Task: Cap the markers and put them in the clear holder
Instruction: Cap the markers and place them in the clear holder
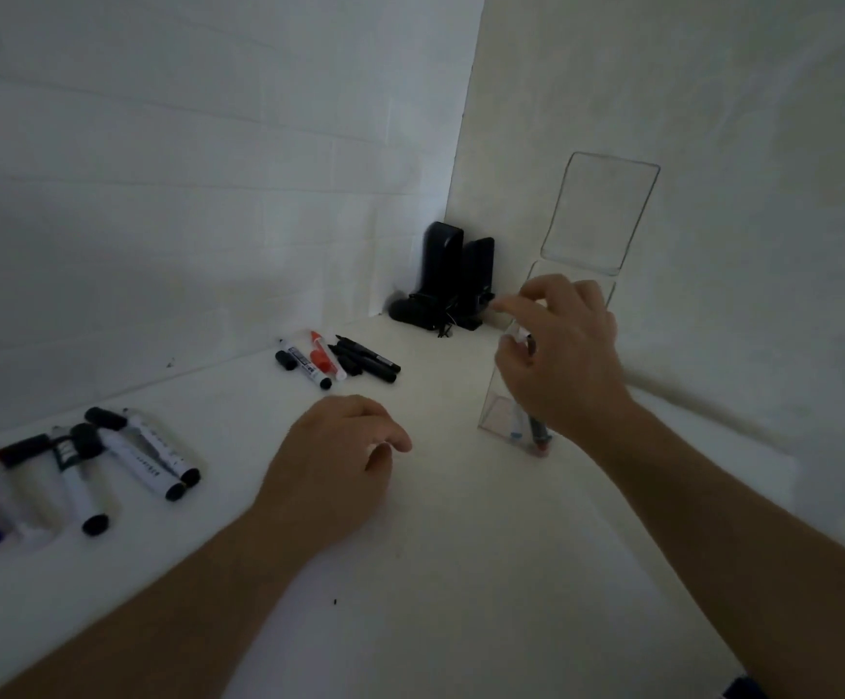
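Observation:
The clear holder stands on the white table at the right, against the wall. My right hand is over it, thumb and fingers curled round the top of a white marker that stands inside; its lower end reaches the holder's base next to another marker. My left hand rests on the table left of the holder, fingers loosely curled, holding nothing. Several capped markers lie at the left. A second bunch of markers, red and black, lies farther back, with loose caps among them.
Two black speakers with a tangle of cable stand in the back corner, just left of the holder. White walls close off the table at the back and the right. A clear flat panel rises above the holder against the right wall.

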`<state>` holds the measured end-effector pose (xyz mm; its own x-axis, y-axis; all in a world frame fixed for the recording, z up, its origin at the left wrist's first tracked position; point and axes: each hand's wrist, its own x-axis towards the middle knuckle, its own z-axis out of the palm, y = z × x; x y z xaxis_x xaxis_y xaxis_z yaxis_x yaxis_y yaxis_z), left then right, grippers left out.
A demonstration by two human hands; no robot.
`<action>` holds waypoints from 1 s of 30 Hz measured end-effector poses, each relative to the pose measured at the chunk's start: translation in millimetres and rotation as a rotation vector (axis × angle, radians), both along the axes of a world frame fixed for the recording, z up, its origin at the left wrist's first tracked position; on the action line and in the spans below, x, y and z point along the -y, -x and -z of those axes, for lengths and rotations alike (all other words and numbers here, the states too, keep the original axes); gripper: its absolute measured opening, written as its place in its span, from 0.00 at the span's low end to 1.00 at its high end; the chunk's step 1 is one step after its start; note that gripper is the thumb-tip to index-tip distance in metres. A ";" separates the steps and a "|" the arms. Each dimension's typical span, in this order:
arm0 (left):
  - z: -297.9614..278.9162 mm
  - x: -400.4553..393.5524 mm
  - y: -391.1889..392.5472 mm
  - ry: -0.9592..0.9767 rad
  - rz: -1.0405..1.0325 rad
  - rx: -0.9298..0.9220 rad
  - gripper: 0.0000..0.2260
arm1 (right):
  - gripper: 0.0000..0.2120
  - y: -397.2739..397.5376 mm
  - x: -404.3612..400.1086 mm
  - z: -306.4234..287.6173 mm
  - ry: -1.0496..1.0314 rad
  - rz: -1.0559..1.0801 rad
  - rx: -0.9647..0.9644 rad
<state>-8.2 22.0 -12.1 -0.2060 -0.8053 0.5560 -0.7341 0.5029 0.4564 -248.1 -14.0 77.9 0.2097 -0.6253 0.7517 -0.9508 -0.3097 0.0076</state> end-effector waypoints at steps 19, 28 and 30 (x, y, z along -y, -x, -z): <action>-11.6 12.2 -28.5 -0.013 -0.404 -0.758 0.24 | 0.06 -204.8 105.8 50.1 -0.645 -0.211 -0.164; -9.8 17.7 -29.9 0.018 -0.376 -0.754 0.22 | 0.06 -218.7 109.9 54.9 -0.688 -0.262 -0.181; -8.7 19.1 -30.7 0.032 -0.377 -0.748 0.21 | 0.07 -218.5 100.8 52.7 -0.710 -0.279 -0.183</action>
